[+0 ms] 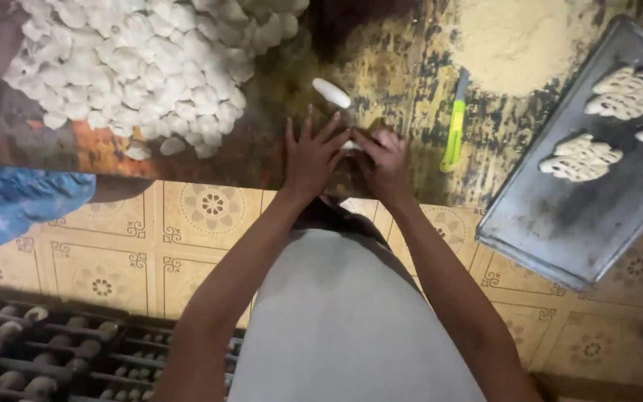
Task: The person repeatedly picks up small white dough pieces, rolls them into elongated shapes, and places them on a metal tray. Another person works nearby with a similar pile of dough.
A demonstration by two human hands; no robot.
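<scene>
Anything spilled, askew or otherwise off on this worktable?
Nothing is spilled or damaged. The tray does overhang the table edge, hanging askew above the tiled floor. One dough piece lies apart from the big pile, just beyond the left hand and right hand.

The left hand (pixel 312 156) and right hand (pixel 382 162) lie close together at the near edge of the worktop (pixel 277 152). At ten o'clock a big heap of dough pieces (pixel 143 67) blocks the way, with loose bits spilling toward the hands. At twelve o'clock a single dough roll (pixel 332 92) lies near the fingertips. At two o'clock a green-handled knife (pixel 454 130) lies just beside the right hand, then bare worktop, then the metal tray (pixel 560 216) at three o'clock. A flour pile (pixel 519 41) sits farther out at one o'clock.
</scene>
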